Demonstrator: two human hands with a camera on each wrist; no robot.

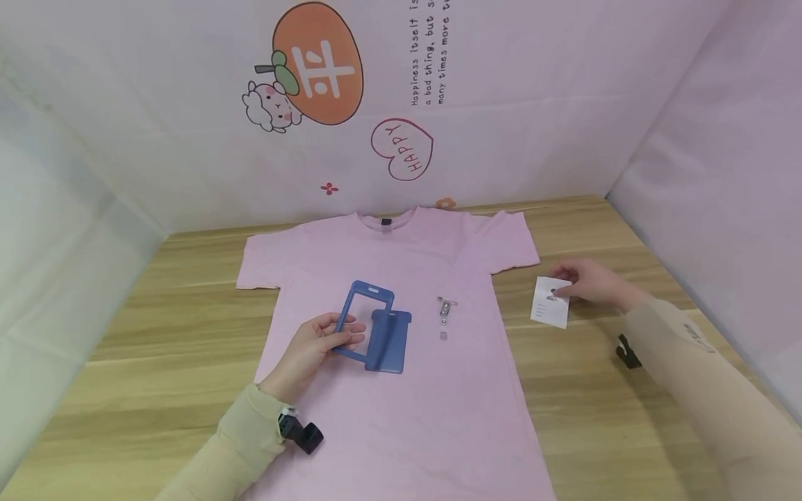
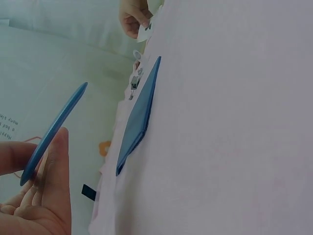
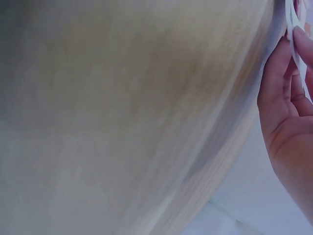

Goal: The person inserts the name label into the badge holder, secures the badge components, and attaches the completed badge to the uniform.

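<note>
My left hand [image 1: 316, 343] pinches a blue badge-holder frame [image 1: 359, 289] by its left side, raised above the pink T-shirt. Just right of it, the blue back panel [image 1: 395, 344] of the holder lies on the shirt, partly hidden behind the frame. In the left wrist view the frame [image 2: 54, 132] appears edge-on between thumb and fingers. My right hand [image 1: 585, 282] pinches a white card [image 1: 550, 309] with a small portrait figure and lines of print, over the wood right of the shirt. In the right wrist view the card [image 3: 296, 44] shows only partly.
The pink T-shirt [image 1: 451, 410] is spread flat on a wooden table [image 1: 169, 334]. A metal badge clip [image 1: 444, 316] with a clear strap lies on the shirt, right of the blue panel. A printed cloth wall [image 1: 520, 125] stands behind the table, with cloth at both sides.
</note>
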